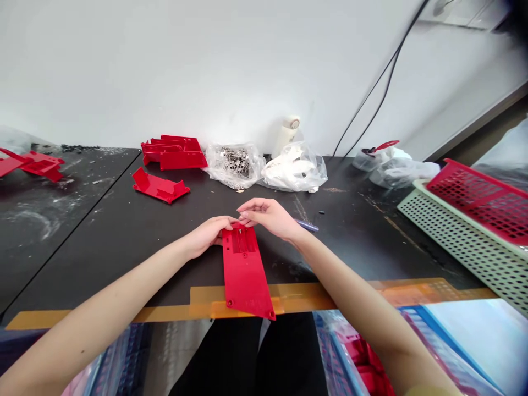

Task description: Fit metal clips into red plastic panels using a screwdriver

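A flat red plastic panel [247, 278] lies on the dark table, its near end reaching over the taped edge. My left hand [210, 235] is closed on its far left corner, thumb on top. At the panel's far end, just above a recessed compartment [244, 241], my right hand [266, 215] has thumb and fingers pinched together. Whatever is between those fingertips is too small to make out. A small shiny metal bit [240, 231] shows in the compartment. Partly behind my right wrist lies a blue pen-like stick [307, 225].
Red plastic parts [181, 153] are stacked at the back, with a single red part [160, 186] before them. Beside them sit a bag of small metal pieces [236, 160], a bag of white pieces [295, 169] and a white bottle [286, 135]. Baskets [457, 223] stand at right.
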The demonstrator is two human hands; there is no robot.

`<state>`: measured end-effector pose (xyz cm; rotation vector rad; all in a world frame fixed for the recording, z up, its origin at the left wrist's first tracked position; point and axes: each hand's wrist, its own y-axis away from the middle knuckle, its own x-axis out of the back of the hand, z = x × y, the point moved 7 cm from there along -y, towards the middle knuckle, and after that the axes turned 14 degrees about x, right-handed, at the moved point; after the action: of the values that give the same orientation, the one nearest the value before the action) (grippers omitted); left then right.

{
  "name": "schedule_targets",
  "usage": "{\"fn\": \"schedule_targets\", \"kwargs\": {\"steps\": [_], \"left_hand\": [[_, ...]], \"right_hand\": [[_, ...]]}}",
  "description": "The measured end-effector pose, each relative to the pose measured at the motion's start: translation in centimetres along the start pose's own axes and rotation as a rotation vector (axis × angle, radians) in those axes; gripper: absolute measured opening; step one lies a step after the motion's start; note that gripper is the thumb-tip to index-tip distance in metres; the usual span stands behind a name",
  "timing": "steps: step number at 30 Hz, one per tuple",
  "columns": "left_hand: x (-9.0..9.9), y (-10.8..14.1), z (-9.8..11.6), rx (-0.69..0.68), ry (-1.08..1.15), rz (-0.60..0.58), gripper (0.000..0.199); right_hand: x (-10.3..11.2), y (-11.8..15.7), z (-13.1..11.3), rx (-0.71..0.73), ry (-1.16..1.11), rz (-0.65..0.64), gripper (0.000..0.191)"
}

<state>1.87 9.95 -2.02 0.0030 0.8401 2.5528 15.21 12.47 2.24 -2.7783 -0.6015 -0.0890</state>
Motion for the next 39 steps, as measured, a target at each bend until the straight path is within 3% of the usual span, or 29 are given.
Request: {"fn": "schedule_targets", "kwargs": {"steps": [8,14,23,32,39], "left_hand": [[0.1,-0.2,-0.2,0.009,0.034,-0.012,0.02],[0.2,-0.1,0.0,0.05,0.014,-0.08,0.024],[0.3,-0.1,0.0,0.053,-0.016,-0.117,0.025],[0.1,0.0,0.2,0.043,-0.02,-0.126,0.018],[0.2,-0.1,0.0,0.056,-0.014,-0.118,0.035]], "right_hand": [[-0.1,0.7,0.3,-0.001,0.007,-0.056,0.03],[-0.6,0.6,-0.1,0.086,0.152,-0.099,0.016],[-2.3,1.0,-1.7,0.248,0.445,-0.166,0.018],[-2.7,1.0,-1.9,0.316,0.652,-0.215,0.015],[-3.0,1.3,-2.2,0.364,0.77,-0.217,0.015]]}}
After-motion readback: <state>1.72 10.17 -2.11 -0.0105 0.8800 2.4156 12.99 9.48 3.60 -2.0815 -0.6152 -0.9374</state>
